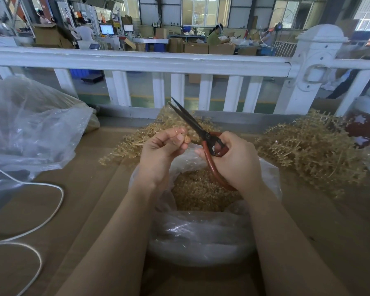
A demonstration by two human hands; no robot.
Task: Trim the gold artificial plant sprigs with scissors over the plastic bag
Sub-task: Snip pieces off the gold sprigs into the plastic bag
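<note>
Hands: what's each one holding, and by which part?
Right hand holds the scissors by the red handle loops. Left hand pinches a small gold sprig piece between thumb and fingertips, over the plastic bag.

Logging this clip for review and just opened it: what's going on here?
A person is trimming gold sprigs at a cardboard-covered table. The right hand holds red-handled scissors, blades slightly parted and pointing up and away. The left hand pinches a small gold piece beside the blades. Both hands are above an open plastic bag that already holds gold trimmings. Piles of gold sprigs lie behind and to the right.
</note>
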